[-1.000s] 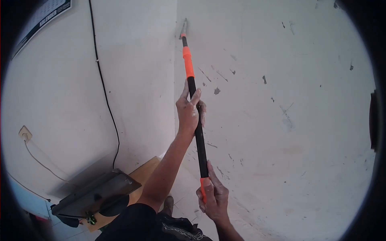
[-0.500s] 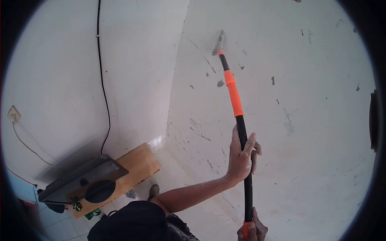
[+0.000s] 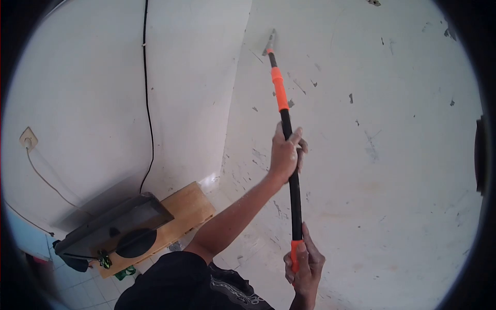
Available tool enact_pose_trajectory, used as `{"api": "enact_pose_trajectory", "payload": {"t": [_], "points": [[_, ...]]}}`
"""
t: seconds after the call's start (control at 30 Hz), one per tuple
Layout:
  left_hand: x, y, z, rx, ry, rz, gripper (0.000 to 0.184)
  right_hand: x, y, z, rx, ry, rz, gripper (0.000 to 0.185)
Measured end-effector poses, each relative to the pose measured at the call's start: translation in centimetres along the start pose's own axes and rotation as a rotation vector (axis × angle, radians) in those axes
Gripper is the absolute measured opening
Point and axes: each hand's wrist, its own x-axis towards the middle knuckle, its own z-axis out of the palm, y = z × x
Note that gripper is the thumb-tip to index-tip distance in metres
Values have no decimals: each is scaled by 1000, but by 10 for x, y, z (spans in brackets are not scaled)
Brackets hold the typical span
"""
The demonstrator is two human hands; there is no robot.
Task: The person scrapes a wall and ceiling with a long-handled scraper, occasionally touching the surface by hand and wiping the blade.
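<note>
A long-handled scraper with a black pole and orange grips reaches up in front of the pale wall. At its far end the metal scraper head appears to touch the wall, close to the corner. My left hand is closed round the black pole below the upper orange sleeve. Lower down, my right hand wraps the orange grip at the bottom end, thumb lying along it. Whitish dust coats both hands. Dark scuffs and chipped patches mark the wall around the pole.
To the left, a wooden bench carries a dark flat-screen monitor or television. A black cable runs down the left wall, and a plug sits in the socket. A dark object juts in at the right edge.
Both hands and the scraper have moved up and to the left. The scraper head is now higher on the wall, and more of my right hand shows. The camera view has shifted slightly.
</note>
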Motion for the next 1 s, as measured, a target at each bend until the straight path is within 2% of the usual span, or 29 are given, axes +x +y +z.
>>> {"api": "enact_pose_trajectory", "payload": {"t": [0.07,0.13,0.2,0.3,0.4,0.53,0.57,0.7,0.73,0.83,1.0], "points": [[-30,-22,8,-13,6,-17,20,-24,22,-18,-8,70,28,64],[-60,-46,16,17,-44,-99,56,-49,32,-36,-25,94,70,67],[-89,-69,21,15,-59,-128,55,-71,58,-56,-27,122,-40,61],[-107,-83,24,6,-58,-150,53,-84,74,-69,10,110,-38,60],[-101,-80,20,2,-43,-143,53,-78,79,-66,8,93,20,60],[-76,-75,14,49,-31,-157,51,-57,84,-62,-22,74,-22,62],[-73,-75,14,28,-44,-152,50,-51,78,-65,-6,31,-100,62],[-72,-83,26,-35,-1,-170,47,-47,74,-87,-47,9,-78,60],[-71,-87,33,-30,-21,-189,47,-48,59,-94,-141,76,122,68],[-67,-102,47,9,55,-85,44,-31,88,-125,-107,62,-12,60],[-86,-108,30,76,38,-135,43,-50,103,-114,-20,19,54,55]]}}
